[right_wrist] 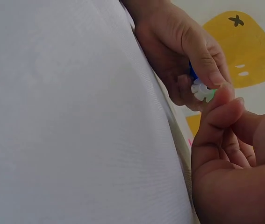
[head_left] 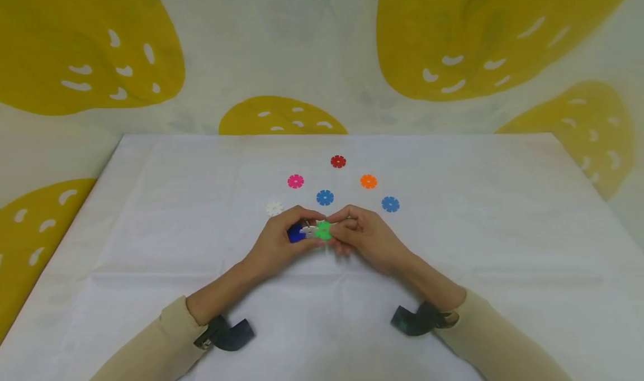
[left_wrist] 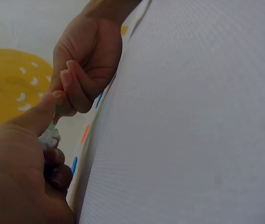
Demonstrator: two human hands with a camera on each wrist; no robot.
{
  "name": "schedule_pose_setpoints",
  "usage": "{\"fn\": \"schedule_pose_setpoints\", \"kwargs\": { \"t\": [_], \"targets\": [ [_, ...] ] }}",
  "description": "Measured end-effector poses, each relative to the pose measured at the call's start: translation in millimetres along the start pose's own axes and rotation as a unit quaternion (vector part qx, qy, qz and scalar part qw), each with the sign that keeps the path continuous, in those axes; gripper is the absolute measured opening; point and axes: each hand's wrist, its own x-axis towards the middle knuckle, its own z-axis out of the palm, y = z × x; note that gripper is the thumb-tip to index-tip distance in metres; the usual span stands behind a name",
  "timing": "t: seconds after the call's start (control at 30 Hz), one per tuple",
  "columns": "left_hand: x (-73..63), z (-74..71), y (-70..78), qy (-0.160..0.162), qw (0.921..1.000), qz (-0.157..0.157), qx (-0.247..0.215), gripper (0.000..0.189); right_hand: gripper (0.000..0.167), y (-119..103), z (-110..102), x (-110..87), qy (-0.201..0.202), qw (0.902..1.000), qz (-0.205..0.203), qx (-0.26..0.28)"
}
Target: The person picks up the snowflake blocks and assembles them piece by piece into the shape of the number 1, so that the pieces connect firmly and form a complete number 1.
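Both hands meet over the middle of the white table around a short row of notched plastic discs. My left hand (head_left: pixel 271 240) curls its thumb and fingers around a dark blue disc (head_left: pixel 294 234) and a white disc (head_left: pixel 308 232), which overlap. Beside them is a bright green disc (head_left: pixel 323 231), pinched at its right edge between the thumb and finger of my right hand (head_left: pixel 374 240). In the right wrist view, the white disc (right_wrist: pixel 200 91) shows between the fingertips, with a bit of dark blue behind it. Fingers hide most of the green disc in both wrist views.
Beyond the hands lie loose notched discs: red (head_left: pixel 338 161), pink (head_left: pixel 295 181), orange (head_left: pixel 369 181), a middle blue one (head_left: pixel 325 197), another blue one (head_left: pixel 390 204) and a white one (head_left: pixel 274 208) close by the left hand. The white-covered table (head_left: pixel 478 202) ends before a yellow-patterned backdrop (head_left: pixel 282 115).
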Motion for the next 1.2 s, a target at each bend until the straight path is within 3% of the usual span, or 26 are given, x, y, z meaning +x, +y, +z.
{"fn": "schedule_pose_setpoints", "kwargs": {
  "t": [0.17, 0.23, 0.4, 0.67, 1.2],
  "targets": [
    [-0.3, -2.6, 19.3, 0.008, 1.0000, -0.001, -0.004, 0.040, 0.024, 0, 2, -0.6, -0.007, 0.9999, -0.009, 0.009],
    [-0.2, -2.5, 20.1, 0.012, 0.9999, -0.001, -0.002, 0.041, 0.024, 0, 3, -1.0, -0.010, 0.9998, -0.011, 0.016],
    [-0.7, 1.1, -0.1, 0.021, 0.9998, 0.002, 0.006, 0.042, 0.024, 1, 4, -0.7, -0.006, 0.9998, -0.014, 0.009],
    [-0.5, -0.1, 0.0, 0.019, 0.9997, 0.014, 0.010, 0.031, 0.022, 3, 6, -1.5, 0.015, 0.9998, -0.011, 0.006],
    [-0.4, 0.8, 3.5, -0.002, 0.9993, 0.004, 0.038, 0.034, 0.024, 3, 8, -1.5, 0.007, 0.9999, -0.010, 0.009]
  ]
}}
